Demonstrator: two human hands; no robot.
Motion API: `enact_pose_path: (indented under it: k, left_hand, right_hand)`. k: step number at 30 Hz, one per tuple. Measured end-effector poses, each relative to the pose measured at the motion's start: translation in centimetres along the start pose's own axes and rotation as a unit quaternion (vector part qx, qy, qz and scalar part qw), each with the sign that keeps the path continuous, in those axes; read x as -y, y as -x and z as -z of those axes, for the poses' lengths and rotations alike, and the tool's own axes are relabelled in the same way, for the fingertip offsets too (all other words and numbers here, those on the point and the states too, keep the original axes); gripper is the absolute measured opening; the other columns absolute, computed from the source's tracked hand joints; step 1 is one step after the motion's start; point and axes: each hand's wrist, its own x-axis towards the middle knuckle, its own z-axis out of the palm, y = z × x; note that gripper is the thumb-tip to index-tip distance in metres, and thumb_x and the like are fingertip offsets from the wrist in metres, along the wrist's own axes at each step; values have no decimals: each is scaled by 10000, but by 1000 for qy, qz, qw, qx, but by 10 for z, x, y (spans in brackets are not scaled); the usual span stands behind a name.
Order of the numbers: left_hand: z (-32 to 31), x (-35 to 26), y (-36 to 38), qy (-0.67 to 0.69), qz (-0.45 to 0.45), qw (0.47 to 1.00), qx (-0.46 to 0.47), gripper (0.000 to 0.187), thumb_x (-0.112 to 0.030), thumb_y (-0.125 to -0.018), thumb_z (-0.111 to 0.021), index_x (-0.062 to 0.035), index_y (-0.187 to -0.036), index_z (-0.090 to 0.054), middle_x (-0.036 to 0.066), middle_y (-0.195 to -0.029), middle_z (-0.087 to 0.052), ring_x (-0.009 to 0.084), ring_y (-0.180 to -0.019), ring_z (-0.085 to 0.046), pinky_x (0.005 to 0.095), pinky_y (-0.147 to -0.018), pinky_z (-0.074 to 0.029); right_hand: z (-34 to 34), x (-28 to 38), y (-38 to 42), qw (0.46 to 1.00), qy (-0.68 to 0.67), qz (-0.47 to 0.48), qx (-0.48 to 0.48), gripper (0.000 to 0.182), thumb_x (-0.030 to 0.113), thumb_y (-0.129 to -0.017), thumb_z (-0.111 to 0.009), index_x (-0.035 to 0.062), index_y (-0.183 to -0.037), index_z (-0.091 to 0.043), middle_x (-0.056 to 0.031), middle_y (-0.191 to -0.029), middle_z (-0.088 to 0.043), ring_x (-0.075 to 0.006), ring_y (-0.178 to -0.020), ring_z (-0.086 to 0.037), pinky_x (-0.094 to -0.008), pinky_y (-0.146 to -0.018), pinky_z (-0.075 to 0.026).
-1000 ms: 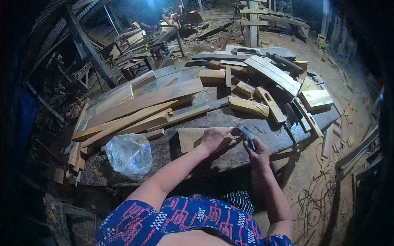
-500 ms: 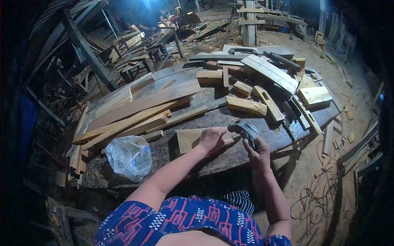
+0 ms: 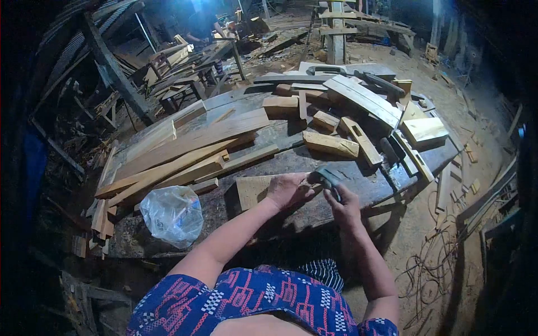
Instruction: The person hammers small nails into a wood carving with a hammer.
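My right hand (image 3: 344, 208) is closed around a dark grey, curved tool (image 3: 325, 177) whose exact kind I cannot make out. My left hand (image 3: 287, 190) rests by a pale wooden block (image 3: 250, 192) at the bench's near side. Its fingers are bent together close to the tool's tip; what they pinch, if anything, is hidden. Left of the block lies a crumpled clear plastic bag (image 3: 172, 217).
Long boards (image 3: 196, 140) lie across the workbench (image 3: 224, 232) on the left. Beyond my hands are a mortised wooden piece (image 3: 361, 140), a pale plank (image 3: 364, 99) and a thick block (image 3: 425, 130). Cables (image 3: 428, 277) coil on the floor. Another person (image 3: 210, 25) is in the background.
The tool and my right hand have shifted slightly left, nearer my left hand, and the tool's angle has changed. The whole view has moved a little.
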Motion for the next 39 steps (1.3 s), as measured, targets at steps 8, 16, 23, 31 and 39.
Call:
enact_pose_path:
  k: [8, 16, 23, 31, 39]
  left_hand:
    - [-5, 8, 4, -17, 0, 1000, 0, 344, -403, -733, -660, -155, -968, -619, 115, -841, -631, 298, -783, -618, 390, -651, -490]
    - [3, 0, 1, -70, 3, 998, 6, 375, -456, -711, -668, -137, -899, -602, 120, -802, -624, 295, -746, -620, 378, -613, -491]
    - [-8, 11, 2, -11, -50, 998, -33, 344, -396, -828, -545, -76, -927, -623, 141, -869, -626, 307, -810, -612, 398, -705, -479]
    - [-7, 13, 0, -52, 65, 996, 28, 471, -478, -656, -687, -131, -974, -663, 143, -941, -644, 294, -856, -627, 379, -735, -492]
    - [-6, 13, 2, -62, 53, 997, 8, 487, -488, -644, -694, -132, -975, -659, 132, -936, -645, 289, -855, -627, 376, -743, -490]
  right_hand:
    - [2, 17, 2, 971, -231, 12, -52, 276, 100, -831, -612, 34, -1096, -580, -90, -852, -631, -108, -773, -551, -239, -712, -442]
    - [-7, -2, -2, 992, -95, 83, 2, 267, 179, -819, -626, 74, -1063, -597, -147, -810, -605, -209, -712, -597, -308, -674, -459]
    - [-9, -19, -4, 997, -49, 44, -35, 290, 177, -825, -634, 39, -1077, -598, -70, -841, -636, -119, -749, -561, -260, -689, -454]
    - [25, 36, 2, 957, -280, -5, -71, 224, 159, -861, -610, 50, -1056, -609, 33, -696, -537, -19, -612, -475, -173, -476, -365]
    - [4, 22, 1, 983, -181, -8, -36, 203, 142, -851, -617, 29, -1020, -617, -5, -814, -595, -65, -728, -485, -211, -650, -405]
